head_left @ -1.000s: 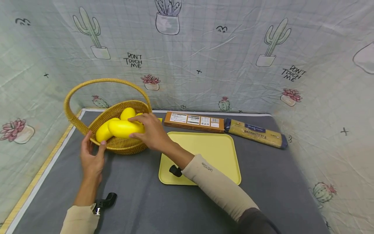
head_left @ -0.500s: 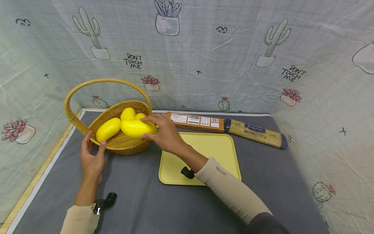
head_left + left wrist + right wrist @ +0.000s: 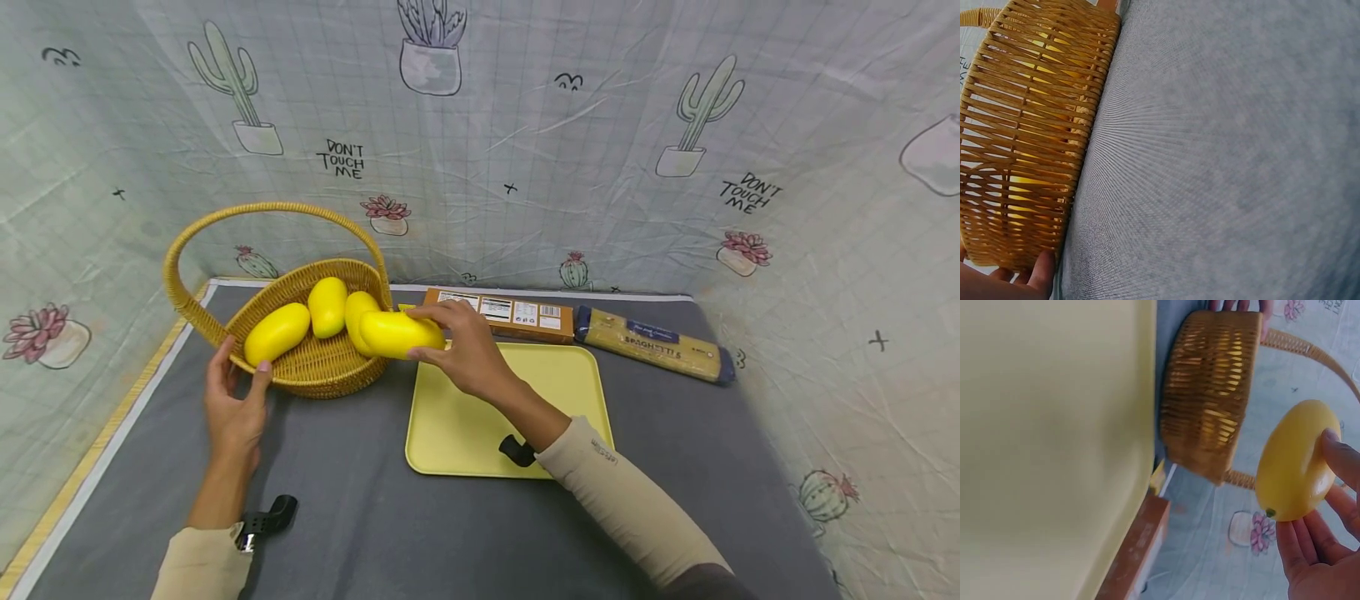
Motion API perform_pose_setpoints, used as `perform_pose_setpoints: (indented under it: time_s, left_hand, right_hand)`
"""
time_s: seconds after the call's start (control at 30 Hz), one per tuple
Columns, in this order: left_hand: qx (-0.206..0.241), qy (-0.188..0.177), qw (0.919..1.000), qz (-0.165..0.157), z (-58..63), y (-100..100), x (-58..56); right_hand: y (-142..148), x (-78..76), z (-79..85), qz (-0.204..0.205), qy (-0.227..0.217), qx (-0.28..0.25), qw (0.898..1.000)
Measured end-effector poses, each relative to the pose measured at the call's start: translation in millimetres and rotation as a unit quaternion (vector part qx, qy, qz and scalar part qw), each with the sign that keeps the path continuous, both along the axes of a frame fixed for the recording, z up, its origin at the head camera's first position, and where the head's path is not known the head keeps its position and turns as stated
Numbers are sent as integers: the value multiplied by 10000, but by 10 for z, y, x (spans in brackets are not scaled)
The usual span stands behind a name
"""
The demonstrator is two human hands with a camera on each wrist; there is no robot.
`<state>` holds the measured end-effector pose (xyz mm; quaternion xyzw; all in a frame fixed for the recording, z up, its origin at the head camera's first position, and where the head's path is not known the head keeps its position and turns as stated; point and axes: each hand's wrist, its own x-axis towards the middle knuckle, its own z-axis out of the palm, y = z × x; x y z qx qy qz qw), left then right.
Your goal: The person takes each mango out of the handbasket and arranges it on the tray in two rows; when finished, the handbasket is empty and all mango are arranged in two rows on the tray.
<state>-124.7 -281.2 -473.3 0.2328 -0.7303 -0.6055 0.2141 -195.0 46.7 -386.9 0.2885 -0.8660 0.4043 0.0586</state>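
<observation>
My right hand holds a yellow mango between thumb and fingers, raised beside the basket's right rim. In the right wrist view the mango shows a small green stem spot, clear of the wicker. The wicker basket with its tall arched handle stands at the left. Inside lie a mango on the left, another mango at the back and a third mango at the right, partly hidden by the held one. My left hand grips the basket's front left rim, thumb toward the front.
A yellow tray lies right of the basket, partly under my right forearm. Behind it are a brown box with white labels and a pack of spaghetti. A printed cloth hangs around the dark tabletop.
My right hand has carried the mango rightward from over the basket's middle to past its right rim, uncovering the mangoes inside. My left hand has stayed on the rim.
</observation>
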Motion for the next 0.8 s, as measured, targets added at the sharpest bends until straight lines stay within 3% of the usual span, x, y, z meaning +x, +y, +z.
perform_pose_setpoints:
  time_s: [0.3, 0.6, 0.8]
  left_hand:
    - [20, -105, 9999, -19, -7, -2, 0]
    - [288, 40, 9996, -56, -11, -10, 6]
    - [234, -19, 9997, -33, -18, -4, 12]
  right_hand:
    - [235, -68, -166, -135, -325, 0, 9994]
    - [418, -147, -324, -301, -693, 287, 9967]
    - [484, -231, -441, -379, -939, 664, 9926]
